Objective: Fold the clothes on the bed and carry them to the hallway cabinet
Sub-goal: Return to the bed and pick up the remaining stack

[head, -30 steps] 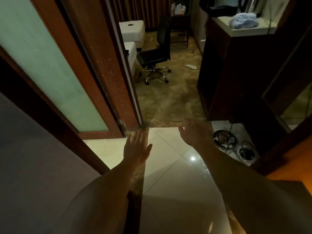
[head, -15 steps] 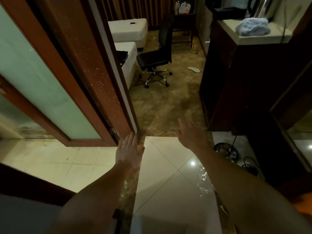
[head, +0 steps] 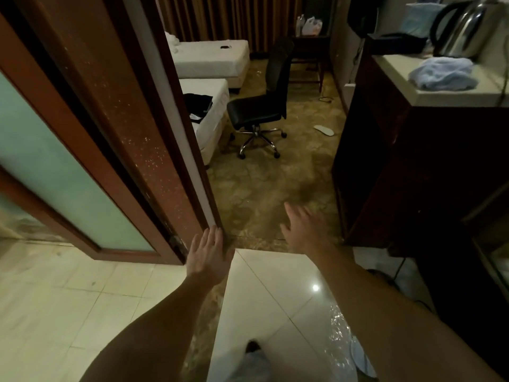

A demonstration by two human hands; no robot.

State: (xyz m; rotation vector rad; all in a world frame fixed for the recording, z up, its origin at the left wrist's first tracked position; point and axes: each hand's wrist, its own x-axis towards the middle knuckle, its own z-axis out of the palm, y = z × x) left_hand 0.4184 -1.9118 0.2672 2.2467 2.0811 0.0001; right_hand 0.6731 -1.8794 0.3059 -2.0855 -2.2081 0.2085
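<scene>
Both arms are stretched forward over the pale tiled floor (head: pixel 115 299) at the threshold of a dim bedroom. The left hand (head: pixel 208 256) is held flat with fingers straight and together, nothing in it, just beside the foot of the wooden door frame (head: pixel 154 150). The right hand (head: pixel 304 230) is spread wide and empty (its outline is blurred) above the patterned carpet (head: pixel 261 188). Well beyond the left hand, dark clothes (head: pixel 197 104) are seen lying on the near bed (head: pixel 212 117), partly hidden by the frame. A black office chair (head: pixel 259 111) stands ahead between the hands. Up and to the right of the right hand, a blue towel (head: pixel 443 73) and a steel kettle (head: pixel 465 31) are set on the dark cabinet (head: pixel 413 166).
</scene>
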